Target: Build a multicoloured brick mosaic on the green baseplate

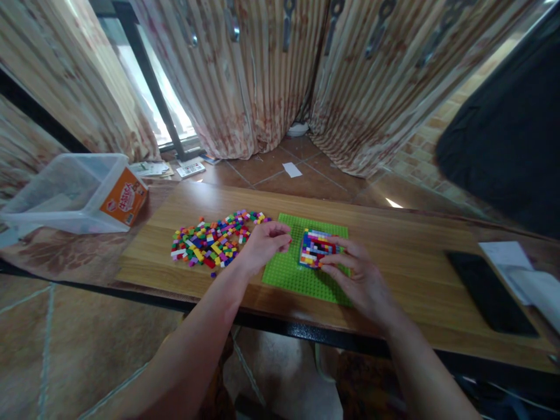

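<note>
A bright green studded baseplate (284, 277) lies on the wooden table. On it stands a low block structure (311, 248) of many colours, roughly square, with its right side partly covered by fingers. My right hand (356, 268) reaches over that side, thumb at the near edge and fingertips at the far right, gripping it. Above the plate's left part, my left hand (266, 242) is closed in a pinch. A bit of red, apparently a small toy brick (289, 240), shows at its fingertips. Left of this hand lies a loose pile of small coloured bricks (210, 242).
A clear plastic bin (65, 192) with an orange label stands at the far left. To the right lie a dark flat slab (490, 291) and white paper (503, 256). The wooden table's (415, 262) front edge runs below my forearms. Curtains (258, 87) hang behind.
</note>
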The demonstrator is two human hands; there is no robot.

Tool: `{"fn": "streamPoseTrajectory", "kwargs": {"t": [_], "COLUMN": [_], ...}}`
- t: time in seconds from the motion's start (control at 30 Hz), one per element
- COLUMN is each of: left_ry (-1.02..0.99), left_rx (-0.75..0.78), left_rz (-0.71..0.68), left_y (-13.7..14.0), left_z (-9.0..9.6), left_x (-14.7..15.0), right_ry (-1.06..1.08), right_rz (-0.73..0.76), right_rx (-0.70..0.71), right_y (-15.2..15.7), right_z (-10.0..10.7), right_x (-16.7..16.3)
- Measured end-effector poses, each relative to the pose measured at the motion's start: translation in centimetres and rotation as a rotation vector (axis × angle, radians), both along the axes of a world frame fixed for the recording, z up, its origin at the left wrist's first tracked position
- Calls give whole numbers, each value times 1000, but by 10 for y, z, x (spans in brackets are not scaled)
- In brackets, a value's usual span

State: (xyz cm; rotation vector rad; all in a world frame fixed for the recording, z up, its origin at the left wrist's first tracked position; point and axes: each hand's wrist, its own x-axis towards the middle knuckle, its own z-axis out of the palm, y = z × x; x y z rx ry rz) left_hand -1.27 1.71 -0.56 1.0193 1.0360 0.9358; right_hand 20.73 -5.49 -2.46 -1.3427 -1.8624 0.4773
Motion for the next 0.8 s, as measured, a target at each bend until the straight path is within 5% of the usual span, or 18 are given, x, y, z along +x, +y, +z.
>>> {"fn": "streamPoseTrajectory", "kwargs": {"t": [0.8], "left_ry": [55], "left_rx": [6], "left_rz": [-137], "left_y": [-6], "left_z": [-16], "left_x": [15], "right_ry": [-66], "right_rz": [-42], "right_rx": [126], "right_y": [5], "right_z": [-7], "right_x": [-16]}}
